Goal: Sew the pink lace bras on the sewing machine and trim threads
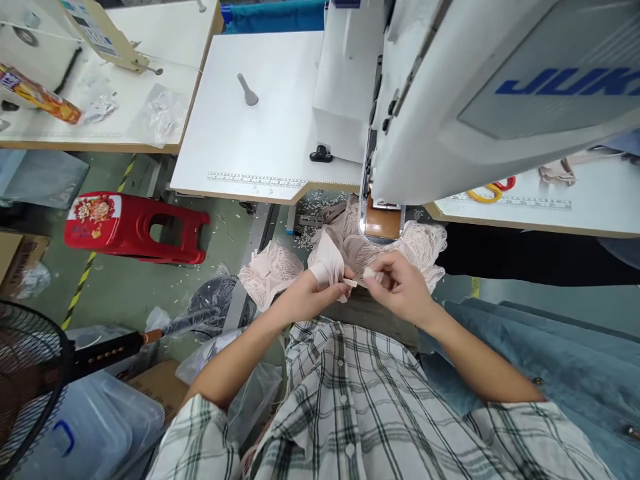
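A pale pink lace garment (420,243) lies bunched under the head of a white sewing machine (475,100), spilling left toward a second lace piece (270,270). My left hand (313,293) is closed, pinching a folded pink fabric edge (327,263) of the garment. My right hand (400,283) is closed too, pinching a small pale strip of the same garment (373,273) right beside the left fingertips. Both hands meet just in front of the machine's brown needle plate (383,223).
A white sewing table (260,133) with a printed ruler lies to the left of the machine. A red plastic stool (135,227) stands on the green floor. A black fan (30,373) and plastic bins sit at lower left. Blue fabric (565,360) lies at right, scissors (490,190) on the right table.
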`<state>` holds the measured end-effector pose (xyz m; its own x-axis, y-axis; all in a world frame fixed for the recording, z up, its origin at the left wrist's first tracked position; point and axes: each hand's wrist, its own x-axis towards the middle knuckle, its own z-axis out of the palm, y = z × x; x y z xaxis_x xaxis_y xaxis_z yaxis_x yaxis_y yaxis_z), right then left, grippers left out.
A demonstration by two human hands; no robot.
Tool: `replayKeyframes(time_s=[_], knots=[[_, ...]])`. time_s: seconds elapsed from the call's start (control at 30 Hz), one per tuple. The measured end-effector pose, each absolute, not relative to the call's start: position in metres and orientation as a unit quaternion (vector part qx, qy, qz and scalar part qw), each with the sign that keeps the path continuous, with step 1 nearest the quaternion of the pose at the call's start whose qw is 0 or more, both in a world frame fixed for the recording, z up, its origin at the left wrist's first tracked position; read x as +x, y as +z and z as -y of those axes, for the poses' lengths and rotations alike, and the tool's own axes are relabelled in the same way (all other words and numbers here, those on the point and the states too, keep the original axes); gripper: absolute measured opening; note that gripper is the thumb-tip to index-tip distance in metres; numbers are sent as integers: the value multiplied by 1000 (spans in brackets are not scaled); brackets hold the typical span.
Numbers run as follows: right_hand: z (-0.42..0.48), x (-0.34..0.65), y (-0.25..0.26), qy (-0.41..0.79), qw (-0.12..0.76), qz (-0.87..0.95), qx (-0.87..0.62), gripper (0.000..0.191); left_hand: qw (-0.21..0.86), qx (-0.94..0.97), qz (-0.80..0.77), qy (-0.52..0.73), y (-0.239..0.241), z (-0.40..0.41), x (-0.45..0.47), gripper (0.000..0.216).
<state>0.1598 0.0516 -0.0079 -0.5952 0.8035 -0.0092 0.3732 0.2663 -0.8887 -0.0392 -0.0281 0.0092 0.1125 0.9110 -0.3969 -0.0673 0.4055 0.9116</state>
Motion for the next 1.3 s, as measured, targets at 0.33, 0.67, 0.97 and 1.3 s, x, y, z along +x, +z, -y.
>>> replayKeyframes(time_s=[0.33, 0.67, 0.97, 1.3], knots=[[-38, 144, -5, 542, 252, 700, -390, 22, 612, 334, -577, 424, 19, 24, -27, 42], [-54, 145, 3, 608, 206, 653, -402, 25, 563, 336, -607, 449, 11, 29, -21, 34], [-35, 144, 3, 344, 369, 770, -392, 18, 506, 270, -632, 522, 12, 24, -5, 27], [-39, 147, -5, 339, 354, 786, -376, 15, 427, 371, -652, 504, 11, 27, -2, 30]])
